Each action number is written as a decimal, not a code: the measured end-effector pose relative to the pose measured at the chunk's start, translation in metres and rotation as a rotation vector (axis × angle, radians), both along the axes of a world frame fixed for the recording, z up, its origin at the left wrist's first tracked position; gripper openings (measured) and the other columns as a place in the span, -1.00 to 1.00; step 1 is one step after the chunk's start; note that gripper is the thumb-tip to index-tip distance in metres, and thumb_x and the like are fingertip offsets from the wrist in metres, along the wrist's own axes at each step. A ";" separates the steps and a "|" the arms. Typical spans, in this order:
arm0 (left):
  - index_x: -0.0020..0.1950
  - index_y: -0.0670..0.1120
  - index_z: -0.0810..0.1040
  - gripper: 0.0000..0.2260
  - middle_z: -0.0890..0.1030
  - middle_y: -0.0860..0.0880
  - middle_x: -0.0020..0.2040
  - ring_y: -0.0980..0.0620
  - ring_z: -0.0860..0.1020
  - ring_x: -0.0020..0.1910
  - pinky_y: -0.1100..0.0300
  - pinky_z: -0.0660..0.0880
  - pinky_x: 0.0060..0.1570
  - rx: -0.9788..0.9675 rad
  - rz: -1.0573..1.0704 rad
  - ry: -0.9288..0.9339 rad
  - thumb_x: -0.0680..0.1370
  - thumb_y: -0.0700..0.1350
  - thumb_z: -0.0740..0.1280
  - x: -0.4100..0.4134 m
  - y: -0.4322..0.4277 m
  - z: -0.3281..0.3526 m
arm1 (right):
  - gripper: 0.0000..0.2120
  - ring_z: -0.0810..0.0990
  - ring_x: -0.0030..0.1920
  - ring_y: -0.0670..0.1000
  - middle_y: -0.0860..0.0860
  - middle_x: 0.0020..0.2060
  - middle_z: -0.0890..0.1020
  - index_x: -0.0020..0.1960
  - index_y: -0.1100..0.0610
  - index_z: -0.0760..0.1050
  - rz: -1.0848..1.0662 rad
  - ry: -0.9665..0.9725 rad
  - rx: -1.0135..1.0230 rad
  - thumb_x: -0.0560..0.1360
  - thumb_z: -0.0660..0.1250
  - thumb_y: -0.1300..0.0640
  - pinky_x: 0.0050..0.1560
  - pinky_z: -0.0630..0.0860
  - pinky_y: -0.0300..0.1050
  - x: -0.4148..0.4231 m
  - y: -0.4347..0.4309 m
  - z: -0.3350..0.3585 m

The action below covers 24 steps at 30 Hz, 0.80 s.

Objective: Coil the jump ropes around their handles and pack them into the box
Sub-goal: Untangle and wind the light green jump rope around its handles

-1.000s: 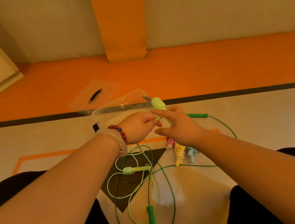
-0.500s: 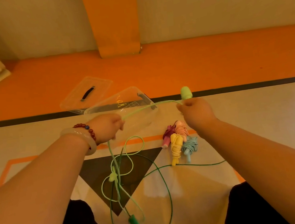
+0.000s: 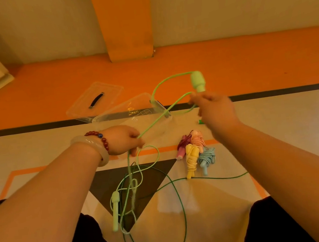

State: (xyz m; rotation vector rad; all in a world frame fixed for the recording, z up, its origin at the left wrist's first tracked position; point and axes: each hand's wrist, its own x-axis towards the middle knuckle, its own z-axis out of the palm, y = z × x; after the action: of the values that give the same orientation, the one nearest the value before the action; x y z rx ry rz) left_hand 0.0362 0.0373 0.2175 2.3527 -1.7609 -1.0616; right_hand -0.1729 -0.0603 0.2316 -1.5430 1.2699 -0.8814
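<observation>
One pale green jump rope (image 3: 151,127) is held stretched above the floor (image 3: 279,126), its upper handle (image 3: 197,80) gripped by the right hand (image 3: 215,110) and its cord pinched by the left hand (image 3: 123,139), with the clear box (image 3: 125,110) lying on the floor just beyond them.

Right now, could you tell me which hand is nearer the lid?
Left. The left hand is just this side of the lid; the right hand is well off to its right.
</observation>
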 end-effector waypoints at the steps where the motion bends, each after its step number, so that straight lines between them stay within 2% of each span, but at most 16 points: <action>1: -0.13 0.02 0.52 -0.78 0.62 0.06 -0.23 0.09 0.57 -0.18 0.24 0.39 -0.19 0.059 0.019 -0.029 0.65 0.03 0.16 0.008 0.003 -0.006 | -0.78 0.38 -0.36 -0.04 0.03 -0.35 0.51 -0.23 0.01 0.59 -0.088 -0.010 0.023 0.56 0.31 0.03 -0.32 0.33 -0.09 -0.005 -0.007 0.002; 3: -0.12 0.00 0.51 -0.73 0.58 0.00 -0.24 0.03 0.57 -0.19 0.19 0.42 -0.15 0.035 0.106 -0.007 0.66 0.02 0.10 0.014 0.002 -0.011 | -0.82 0.39 -0.38 -0.05 0.03 -0.33 0.51 -0.07 0.15 0.62 -0.108 0.140 0.073 0.54 0.34 0.05 -0.38 0.34 -0.14 -0.010 -0.019 0.002; 5: 0.00 -0.04 0.51 -0.71 0.48 -0.01 -0.27 0.07 0.47 -0.31 0.29 0.39 -0.31 -0.057 0.112 -0.028 0.68 -0.01 0.03 0.005 -0.003 -0.004 | -0.73 0.40 -0.37 -0.06 0.04 -0.29 0.49 0.06 0.25 0.56 0.035 0.421 0.165 0.51 0.39 0.05 -0.37 0.37 -0.17 -0.009 -0.020 -0.001; 7: 0.15 -0.04 0.47 -0.72 0.38 0.03 -0.29 0.13 0.36 -0.38 0.41 0.27 -0.51 -0.121 0.066 -0.061 0.70 -0.05 -0.02 -0.009 -0.009 0.005 | -0.61 0.49 -0.23 0.00 0.10 -0.12 0.57 0.21 0.24 0.52 0.197 0.591 0.195 0.48 0.43 0.03 -0.22 0.41 -0.11 -0.003 -0.013 -0.008; 9: 0.21 -0.03 0.48 -0.70 0.37 0.06 -0.31 0.15 0.33 -0.41 0.39 0.24 -0.56 -0.144 0.047 -0.050 0.70 -0.06 -0.03 -0.017 -0.013 0.008 | -0.43 0.54 0.09 0.08 0.13 0.24 0.53 0.40 0.17 0.41 0.243 0.562 0.152 0.45 0.46 0.05 -0.07 0.38 -0.14 0.003 -0.004 -0.014; 11: 0.21 -0.04 0.51 -0.69 0.38 0.07 -0.32 0.14 0.33 -0.41 0.36 0.21 -0.52 -0.170 0.006 -0.051 0.69 -0.05 -0.01 -0.022 -0.015 0.009 | -0.35 0.46 0.25 0.07 0.11 0.36 0.43 0.46 0.08 0.33 0.277 0.493 0.032 0.43 0.48 0.09 0.01 0.33 -0.21 0.007 0.002 -0.013; 14: 0.15 -0.01 0.54 -0.72 0.39 0.07 -0.31 0.13 0.36 -0.38 0.33 0.27 -0.44 -0.156 -0.090 -0.032 0.68 -0.05 0.04 -0.031 -0.019 0.009 | -0.37 0.40 0.15 -0.02 0.02 0.18 0.36 0.44 -0.12 0.33 0.461 0.470 -0.125 0.44 0.47 0.10 -0.07 0.23 -0.31 0.013 0.009 -0.014; 17: -0.02 -0.03 0.54 -0.77 0.42 0.03 -0.31 0.08 0.39 -0.34 0.22 0.33 -0.33 -0.215 -0.114 0.035 0.65 0.02 0.13 -0.036 -0.019 0.010 | -0.73 0.40 0.03 -0.09 0.00 0.08 0.40 0.15 0.00 0.61 0.567 0.507 -0.189 0.46 0.44 0.03 -0.23 0.26 -0.32 0.019 0.013 -0.019; 18: -0.04 -0.09 0.54 -0.74 0.44 0.02 -0.33 0.08 0.40 -0.36 0.22 0.34 -0.32 -0.246 -0.093 0.062 0.63 0.04 0.17 -0.034 -0.019 0.011 | -0.82 0.41 -0.04 -0.08 0.01 0.03 0.43 0.02 0.06 0.66 0.539 0.498 -0.207 0.47 0.42 0.02 -0.26 0.27 -0.29 0.019 0.013 -0.019; 20: -0.05 -0.12 0.54 -0.73 0.54 0.06 -0.32 0.14 0.43 -0.40 0.32 0.37 -0.38 -0.217 -0.045 0.099 0.62 0.05 0.21 -0.024 -0.017 0.014 | -0.82 0.41 -0.23 -0.05 0.02 -0.14 0.48 -0.14 0.11 0.66 0.416 0.395 -0.204 0.50 0.38 0.01 -0.34 0.27 -0.25 0.016 0.008 -0.018; 22: -0.09 -0.06 0.53 -0.76 0.62 0.09 -0.22 0.18 0.45 -0.37 0.32 0.35 -0.38 -0.079 -0.049 0.033 0.64 0.04 0.18 -0.009 -0.012 0.012 | -0.78 0.35 -0.41 -0.03 0.02 -0.38 0.47 -0.18 0.10 0.65 0.209 0.220 -0.123 0.53 0.34 0.00 -0.39 0.25 -0.17 0.010 0.000 -0.011; 24: -0.13 -0.01 0.49 -0.75 0.61 0.06 -0.17 0.13 0.49 -0.28 0.27 0.36 -0.28 0.054 -0.035 -0.054 0.66 0.02 0.13 0.005 -0.006 0.005 | -0.73 0.32 -0.46 -0.03 0.02 -0.46 0.44 -0.16 0.14 0.65 0.075 0.234 -0.065 0.55 0.32 -0.01 -0.40 0.24 -0.16 0.002 -0.010 -0.005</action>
State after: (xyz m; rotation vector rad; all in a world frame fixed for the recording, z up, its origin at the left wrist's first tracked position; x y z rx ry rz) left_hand 0.0415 0.0311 0.2221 2.4131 -1.8203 -1.0737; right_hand -0.1713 -0.0705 0.2263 -1.7740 1.3491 -0.7156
